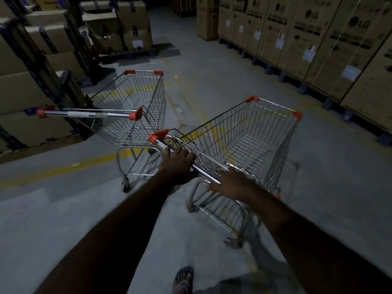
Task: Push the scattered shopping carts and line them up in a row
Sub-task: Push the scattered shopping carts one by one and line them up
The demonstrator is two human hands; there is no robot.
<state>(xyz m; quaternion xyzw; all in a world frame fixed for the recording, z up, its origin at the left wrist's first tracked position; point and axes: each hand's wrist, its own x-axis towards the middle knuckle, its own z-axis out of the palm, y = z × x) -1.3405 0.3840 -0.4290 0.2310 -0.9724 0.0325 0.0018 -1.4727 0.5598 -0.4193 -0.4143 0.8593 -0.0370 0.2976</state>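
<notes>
Two wire shopping carts with orange corner caps stand on the grey floor. The near cart (250,141) is in front of me, its basket angled to the upper right. My left hand (178,164) grips its chrome handle bar (203,172) near the left orange end. On the right part of the same bar my right hand (231,183) holds on, fingers curled over it. The second cart (135,105) stands to the left and a little farther off, its handle toward me, close beside the near cart's left handle end.
Stacked cardboard boxes on racks (31,85) line the left side, tight against the second cart. A row of tall cartons on pallets (318,39) runs along the right. Yellow floor lines (63,166) cross under the carts. My sandalled foot (183,279) shows at the bottom.
</notes>
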